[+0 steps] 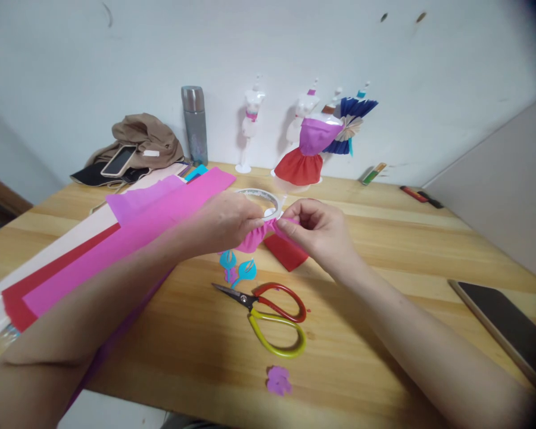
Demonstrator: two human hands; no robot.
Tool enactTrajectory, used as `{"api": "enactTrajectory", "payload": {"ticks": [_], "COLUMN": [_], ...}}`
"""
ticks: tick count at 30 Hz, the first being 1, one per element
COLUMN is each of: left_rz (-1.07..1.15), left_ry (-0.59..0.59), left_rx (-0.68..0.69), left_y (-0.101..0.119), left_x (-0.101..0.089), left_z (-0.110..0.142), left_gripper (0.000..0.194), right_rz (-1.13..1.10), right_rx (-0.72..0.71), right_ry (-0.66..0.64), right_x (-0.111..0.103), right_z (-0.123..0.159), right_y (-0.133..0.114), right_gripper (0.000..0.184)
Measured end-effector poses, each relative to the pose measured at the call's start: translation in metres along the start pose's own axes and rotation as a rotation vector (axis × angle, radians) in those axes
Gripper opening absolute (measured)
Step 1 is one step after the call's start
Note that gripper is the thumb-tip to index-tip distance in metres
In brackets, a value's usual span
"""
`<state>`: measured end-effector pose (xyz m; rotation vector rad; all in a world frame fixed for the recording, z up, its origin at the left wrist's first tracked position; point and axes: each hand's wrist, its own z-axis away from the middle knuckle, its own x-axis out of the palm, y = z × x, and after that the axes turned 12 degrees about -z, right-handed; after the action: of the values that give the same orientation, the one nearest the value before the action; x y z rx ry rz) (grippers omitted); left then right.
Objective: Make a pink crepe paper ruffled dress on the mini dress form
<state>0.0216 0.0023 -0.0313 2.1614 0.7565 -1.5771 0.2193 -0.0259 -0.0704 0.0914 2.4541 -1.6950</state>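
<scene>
Above the middle of the table, my left hand is closed, pinching a gathered pink strip that looks like crepe paper. My right hand pinches the same strip at its other side, thumb against fingers. A roll of tape stands up just behind the strip, touching or close to the left fingertips; I cannot tell which. Beneath the hands lies a folded red piece. Nearer to me are blue leaf-shaped cutouts, scissors with one red and one yellow handle, and a purple flower cutout.
Long pink sheets and red ones lie under my left forearm. At the back stand a grey flask, a bare white mannequin and one in a red skirt. A phone lies at right, a brown cloth bundle at left.
</scene>
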Motion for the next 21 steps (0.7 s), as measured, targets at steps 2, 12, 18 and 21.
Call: {"api": "enactTrajectory", "payload": {"ticks": [2,12,18,21], "left_rz": [0.002,-0.003,0.031,0.062], "left_ry": [-0.009,0.003,0.004,-0.028], "left_rx": [0.009,0.03,0.086,0.102], "left_y": [0.0006,0.0031,0.0019,-0.0008], "left_x": [-0.0004,0.0009,0.0026,0.0035], "left_z": [0.0,0.0005,-0.0001,0.0005], "left_gripper": [0.036,0.035,0.026,0.032], "right_rz": [-0.01,-0.032,0.002,0.117], "right_rx": [-0.007,-0.001,-0.053,-0.092], "right_ry": [0.011,-0.005,0.005,-0.121], "right_x": [0.0001,-0.0001,0.0008,-0.0004], "right_z": [-0.0006,-0.0021,0.0004,0.0009], "right_y": [0.0011,0.0028,-0.0001,-0.001], "right_gripper": [0.019,0.018,0.016,0.012]}}
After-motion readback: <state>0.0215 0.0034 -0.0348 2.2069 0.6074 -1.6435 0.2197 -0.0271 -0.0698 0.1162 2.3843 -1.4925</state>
